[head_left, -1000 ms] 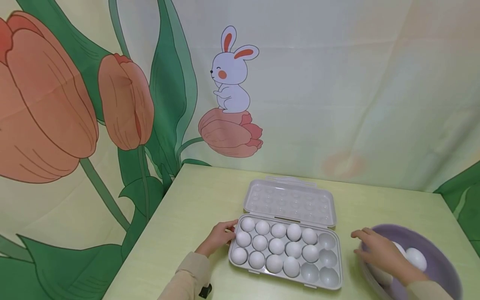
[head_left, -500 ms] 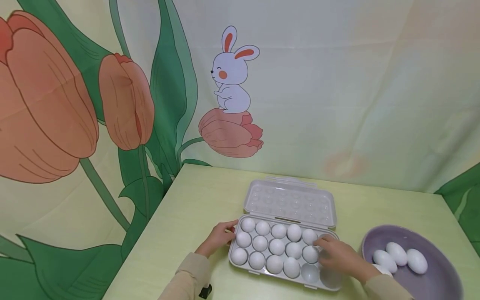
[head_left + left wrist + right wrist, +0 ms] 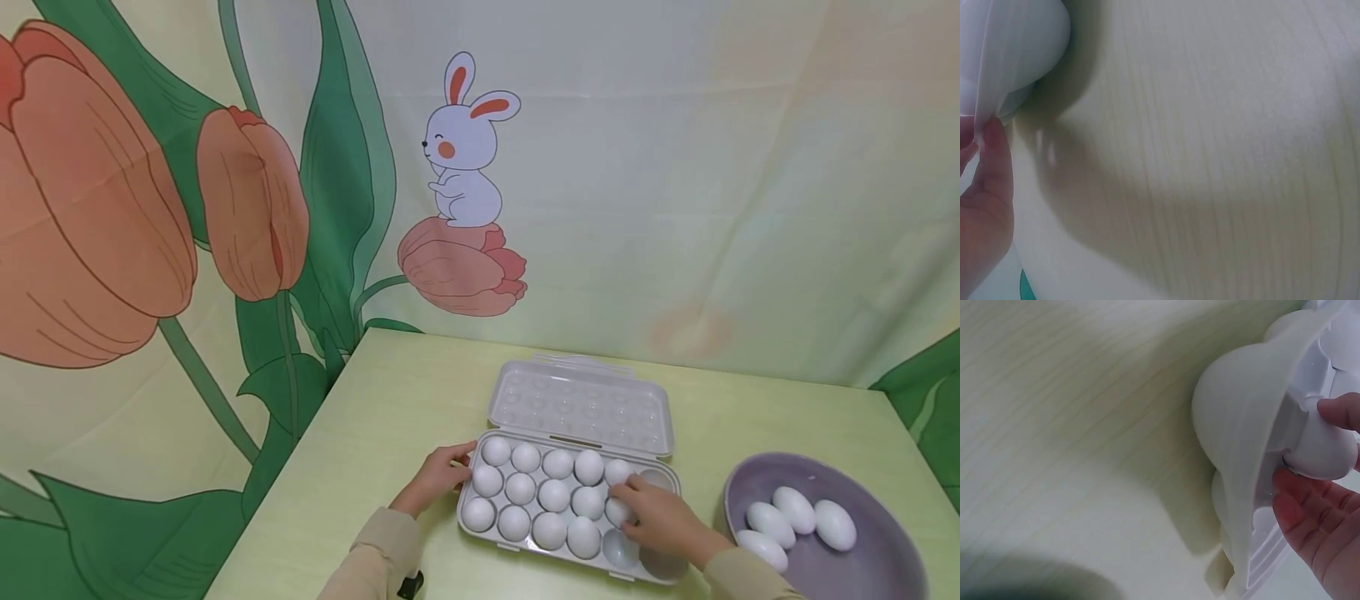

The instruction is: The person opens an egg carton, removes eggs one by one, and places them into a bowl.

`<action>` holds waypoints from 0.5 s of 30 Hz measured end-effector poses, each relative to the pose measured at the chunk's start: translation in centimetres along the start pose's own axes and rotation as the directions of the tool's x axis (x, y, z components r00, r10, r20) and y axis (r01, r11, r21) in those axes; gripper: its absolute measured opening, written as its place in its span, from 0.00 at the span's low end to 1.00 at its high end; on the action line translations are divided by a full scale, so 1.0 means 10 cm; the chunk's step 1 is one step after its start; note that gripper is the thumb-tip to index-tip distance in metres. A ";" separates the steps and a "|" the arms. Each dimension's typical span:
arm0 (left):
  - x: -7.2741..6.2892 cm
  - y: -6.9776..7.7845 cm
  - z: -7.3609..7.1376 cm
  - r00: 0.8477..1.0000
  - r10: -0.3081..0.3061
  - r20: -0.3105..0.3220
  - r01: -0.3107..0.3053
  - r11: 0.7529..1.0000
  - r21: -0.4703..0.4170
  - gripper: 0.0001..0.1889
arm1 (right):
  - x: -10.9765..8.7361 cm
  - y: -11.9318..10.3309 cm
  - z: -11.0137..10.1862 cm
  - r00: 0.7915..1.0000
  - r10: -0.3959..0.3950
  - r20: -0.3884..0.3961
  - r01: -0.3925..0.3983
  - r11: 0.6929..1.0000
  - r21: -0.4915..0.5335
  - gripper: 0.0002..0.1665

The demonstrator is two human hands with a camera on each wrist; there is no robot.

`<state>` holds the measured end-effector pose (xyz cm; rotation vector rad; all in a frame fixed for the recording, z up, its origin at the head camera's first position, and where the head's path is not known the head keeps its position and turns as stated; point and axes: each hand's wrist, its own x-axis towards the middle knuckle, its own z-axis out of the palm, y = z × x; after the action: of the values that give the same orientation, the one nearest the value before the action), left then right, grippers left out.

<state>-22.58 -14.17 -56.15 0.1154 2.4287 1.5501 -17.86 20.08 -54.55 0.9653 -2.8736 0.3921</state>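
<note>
A white egg box (image 3: 1229, 406) lies open on the table, with rows of white eggs (image 3: 554, 493) in its cups. At its left end my left hand (image 3: 435, 479) pinches the rim between thumb and fingers, as the left wrist view shows. My right hand (image 3: 663, 518) reaches over the right end and holds an egg (image 3: 1325, 447) at its cup, thumb on one side and fingers curled on the other. One bare cup (image 3: 621, 548) shows in front of it; the hand covers other cups at that end.
The box's dimpled lid (image 3: 581, 407) is folded back behind it. To the right stands a purple bowl (image 3: 877, 525) with several white eggs (image 3: 835, 525). A wall hanging printed with tulips and a rabbit (image 3: 465, 196) rises behind the table (image 3: 397, 392).
My right hand has moved left from over the purple bowl to the box's right end, its fingers now around an egg. The left hand stays at the rim.
</note>
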 end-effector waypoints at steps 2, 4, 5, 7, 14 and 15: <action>-0.01 0.02 0.00 1.000 0.000 -0.002 0.000 1.000 -0.007 0.29 | 0.01 -0.01 0.02 1.000 0.001 -0.004 -0.001 1.000 -0.012 0.23; -0.01 -0.02 -0.01 0.999 0.046 0.005 -0.046 0.999 -0.028 0.29 | 0.02 -0.01 0.03 1.000 0.001 -0.012 -0.002 1.000 -0.022 0.23; -0.01 -0.03 -0.01 0.999 0.050 0.007 -0.050 0.998 -0.034 0.29 | 0.02 -0.02 0.03 1.000 0.000 -0.018 0.000 1.000 -0.028 0.23; -0.01 -0.03 -0.01 0.999 0.052 0.011 -0.051 0.998 -0.039 0.29 | 0.02 -0.02 0.04 0.999 -0.005 -0.033 0.003 0.999 -0.039 0.23; -0.02 0.02 0.00 1.000 -0.011 0.001 0.011 1.000 -0.005 0.29 | 0.00 -0.03 0.08 0.998 -0.003 -0.067 0.000 0.999 -0.050 0.23; -0.03 0.03 0.00 1.000 -0.008 0.001 0.008 1.000 -0.002 0.29 | 0.00 -0.03 0.08 0.998 0.001 -0.070 -0.004 0.999 -0.050 0.23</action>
<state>-22.34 -14.11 -55.86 0.1059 2.4239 1.5481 -17.69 19.62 -55.29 0.9213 -2.8080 0.3455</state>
